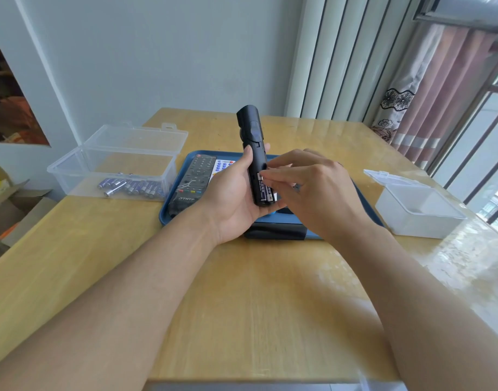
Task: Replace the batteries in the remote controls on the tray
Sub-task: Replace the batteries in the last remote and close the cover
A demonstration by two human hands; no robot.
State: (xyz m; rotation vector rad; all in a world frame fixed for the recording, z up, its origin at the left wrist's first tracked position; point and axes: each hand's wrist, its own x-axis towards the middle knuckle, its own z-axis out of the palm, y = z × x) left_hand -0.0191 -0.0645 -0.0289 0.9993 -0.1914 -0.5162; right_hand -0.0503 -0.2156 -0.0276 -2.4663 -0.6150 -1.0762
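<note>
- Above the tray [168, 213], in the head view, the left hand [230, 204] grips a black remote [254, 162] nearly upright, its long axis running up and away from the person, open battery bay at the lower end facing right.
- Right hand [312, 190] reaches in from the right, fingertips [266, 176] pinched narrow on a battery [266, 191] in that bay; it seems the nearer hand for pulling it out.
- Left of the tray, a clear box [112, 159] holds loose batteries.
</note>
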